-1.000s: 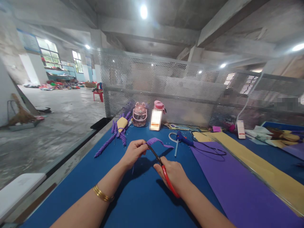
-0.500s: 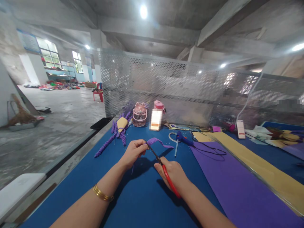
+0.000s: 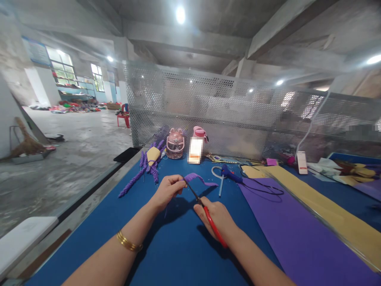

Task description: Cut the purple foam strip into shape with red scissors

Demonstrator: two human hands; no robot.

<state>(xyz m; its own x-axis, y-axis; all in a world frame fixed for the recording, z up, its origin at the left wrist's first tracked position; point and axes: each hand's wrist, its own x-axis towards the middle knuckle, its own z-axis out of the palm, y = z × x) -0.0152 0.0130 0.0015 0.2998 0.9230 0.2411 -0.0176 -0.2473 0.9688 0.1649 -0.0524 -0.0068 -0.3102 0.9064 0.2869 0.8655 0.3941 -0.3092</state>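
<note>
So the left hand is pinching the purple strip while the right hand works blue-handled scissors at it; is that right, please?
Not quite: the scissors have red handles, not blue, as the head view shows. The rest stands: the left hand pinches the purple strip and the right hand works the scissors at it.

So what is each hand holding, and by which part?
The left hand pinches the purple strip at its left end; the right hand grips the red-handled scissors by the handles.

Two bare forearms reach forward and converge, the left hand (image 3: 167, 192) pinching its fingertips together, the right hand (image 3: 218, 217) curled in a grip.
</note>
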